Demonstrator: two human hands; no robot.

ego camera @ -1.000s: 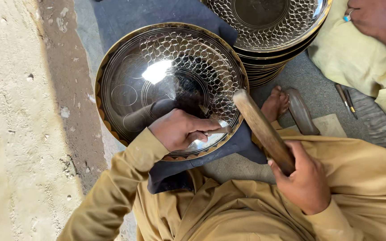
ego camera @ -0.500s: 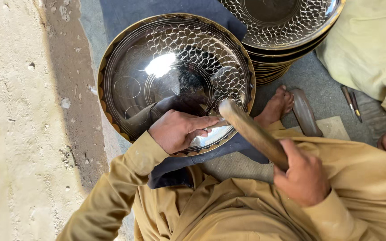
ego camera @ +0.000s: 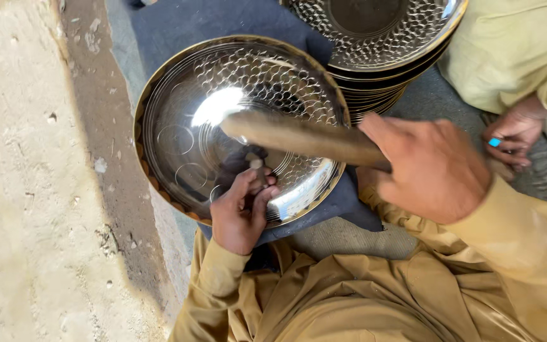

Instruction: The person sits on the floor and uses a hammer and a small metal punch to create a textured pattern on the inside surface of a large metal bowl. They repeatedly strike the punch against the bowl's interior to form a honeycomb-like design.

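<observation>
Clearly the patterning is only partly done: the round metal tray, lying tilted on a dark blue cloth on the floor against the person's lap, has a scale-like texture across its upper and right part, while its middle and left stay smooth apart from a few scribed circles, so much of its face looks left to work. The left hand is closed around a small metal punch set upright on the tray near its lower middle. The right hand is wrapped tight round one wooden mallet, poised over the punch. One stack of finished patterned trays stands just beyond; their number cannot be counted. Another person's hand rests at the right.
</observation>
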